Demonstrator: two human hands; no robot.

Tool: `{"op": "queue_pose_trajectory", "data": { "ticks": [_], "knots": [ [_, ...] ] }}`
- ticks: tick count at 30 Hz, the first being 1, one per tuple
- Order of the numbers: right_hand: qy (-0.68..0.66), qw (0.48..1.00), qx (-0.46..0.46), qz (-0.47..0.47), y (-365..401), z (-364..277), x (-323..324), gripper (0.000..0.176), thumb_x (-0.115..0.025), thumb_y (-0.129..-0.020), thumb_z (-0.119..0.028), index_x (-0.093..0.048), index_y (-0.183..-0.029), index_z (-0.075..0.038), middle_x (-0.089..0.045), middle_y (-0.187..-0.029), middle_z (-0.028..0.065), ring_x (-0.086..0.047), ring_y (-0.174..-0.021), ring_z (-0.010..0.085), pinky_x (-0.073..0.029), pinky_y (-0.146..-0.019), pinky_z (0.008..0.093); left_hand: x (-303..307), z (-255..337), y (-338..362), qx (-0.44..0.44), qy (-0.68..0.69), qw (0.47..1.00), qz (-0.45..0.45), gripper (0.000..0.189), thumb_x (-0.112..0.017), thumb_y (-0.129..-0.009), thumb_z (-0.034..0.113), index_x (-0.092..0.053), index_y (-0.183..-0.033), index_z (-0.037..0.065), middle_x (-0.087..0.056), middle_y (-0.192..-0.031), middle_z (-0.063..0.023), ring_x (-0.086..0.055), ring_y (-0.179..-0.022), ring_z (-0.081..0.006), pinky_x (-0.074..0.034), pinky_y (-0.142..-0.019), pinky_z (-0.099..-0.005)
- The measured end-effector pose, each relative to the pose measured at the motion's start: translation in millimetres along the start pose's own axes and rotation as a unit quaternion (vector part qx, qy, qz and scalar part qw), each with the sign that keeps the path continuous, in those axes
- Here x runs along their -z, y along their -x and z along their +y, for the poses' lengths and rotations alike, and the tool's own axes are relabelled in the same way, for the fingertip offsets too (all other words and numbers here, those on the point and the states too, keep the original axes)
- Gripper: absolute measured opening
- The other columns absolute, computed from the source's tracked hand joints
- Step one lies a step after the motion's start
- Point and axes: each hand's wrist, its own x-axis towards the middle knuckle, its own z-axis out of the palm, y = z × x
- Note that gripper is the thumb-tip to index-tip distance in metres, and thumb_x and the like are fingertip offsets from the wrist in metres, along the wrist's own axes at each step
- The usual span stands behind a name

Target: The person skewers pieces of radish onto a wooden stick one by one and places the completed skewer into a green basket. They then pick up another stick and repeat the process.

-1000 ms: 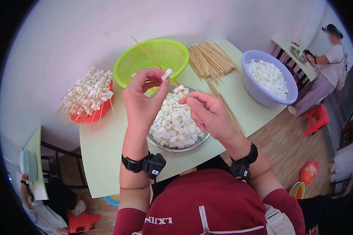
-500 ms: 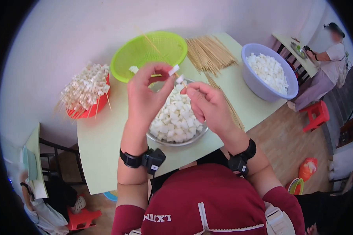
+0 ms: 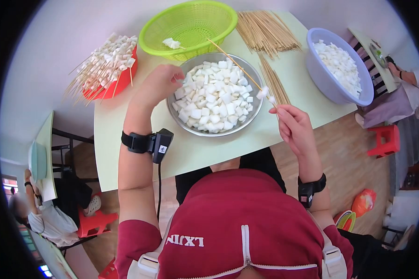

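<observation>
right hand [image 3: 295,130]: thumb and forefinger are pinched together on the lower end of a skewer [image 3: 238,65], to the right of the metal bowl [image 3: 170,108]. two white pieces [image 3: 263,92] sit on the skewer just above the fingertips; its far end slants up and left, across the bowl's rim toward the green basket [image 3: 198,30].

left hand [image 3: 159,83]: positioned at the bowl's left rim, fingers curled. the fingertips are partly hidden; whether they have hold of anything cannot be told.

the bowl rests on the table [image 3: 191,151], heaped with white cubes [image 3: 214,100]. the basket stands behind it, containing a small white cluster [image 3: 172,43]. to the left, a red basin [image 3: 122,84] bears loaded skewers [image 3: 109,56]. to the right of the basket lies a spread of bare skewers [image 3: 267,31], with a narrower bundle [image 3: 273,81] nearer the right hand. a purple basin [image 3: 322,79] of white pieces stands at the table's right side.
</observation>
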Motion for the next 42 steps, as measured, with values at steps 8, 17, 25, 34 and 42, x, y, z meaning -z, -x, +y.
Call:
{"op": "queue_pose_trajectory", "data": {
  "ticks": [8,17,25,34,42],
  "knots": [
    [-0.031,0.998,-0.050,-0.021,9,19,18,0.023,-0.052,-0.093,-0.018,-0.062,-0.096,0.002,-0.038,-0.051,-0.0060,-0.033,-0.041,0.0018,-0.029,-0.036,0.0167,-28,-8,9,0.035,-0.063,0.997,-0.010,0.024,-0.063,-0.065,0.000,-0.062,-0.090,0.001,-0.058,-0.069,-0.0109,-0.055,-0.080,-0.0264,-0.047,-0.066,-0.0365],
    [-0.036,0.996,-0.062,-0.051,12,27,17,0.022,-0.050,-0.093,-0.017,-0.062,-0.097,0.002,-0.040,-0.050,-0.0048,-0.034,-0.039,0.0028,-0.029,-0.037,0.0168,-30,-19,17,0.020,-0.032,0.994,0.100,0.019,-0.069,-0.069,0.001,-0.064,-0.087,0.000,-0.059,-0.072,-0.0062,-0.055,-0.072,-0.0174,-0.046,-0.064,-0.0284],
    [0.001,0.995,-0.034,-0.096,14,3,0,0.023,-0.048,-0.094,-0.017,-0.061,-0.098,0.001,-0.041,-0.048,-0.0039,-0.034,-0.037,0.0036,-0.029,-0.037,0.0177,-2,18,-11,0.003,0.369,0.909,0.195,0.015,-0.068,-0.079,0.005,-0.063,-0.091,-0.002,-0.065,-0.088,-0.0051,-0.061,-0.079,-0.0100,-0.050,-0.066,-0.0229],
    [0.034,0.995,0.047,-0.081,8,-25,-28,0.024,-0.047,-0.095,-0.019,-0.061,-0.097,0.001,-0.038,-0.045,-0.0050,-0.031,-0.035,0.0025,-0.024,-0.034,0.0182,14,48,-29,-0.072,0.527,0.800,0.276,0.019,-0.066,-0.081,0.002,-0.060,-0.098,-0.002,-0.064,-0.089,-0.0079,-0.061,-0.078,-0.0133,-0.051,-0.074,-0.0254],
    [0.033,0.995,0.065,-0.062,9,-28,-42,0.021,-0.049,-0.093,-0.013,-0.060,-0.094,0.005,-0.040,-0.046,-0.0045,-0.031,-0.035,0.0023,-0.024,-0.034,0.0182,25,52,-26,-0.106,0.524,0.787,0.307,0.019,-0.064,-0.081,0.000,-0.059,-0.100,-0.002,-0.064,-0.090,-0.0081,-0.061,-0.080,-0.0130,-0.050,-0.074,-0.0251]
  ]
}}
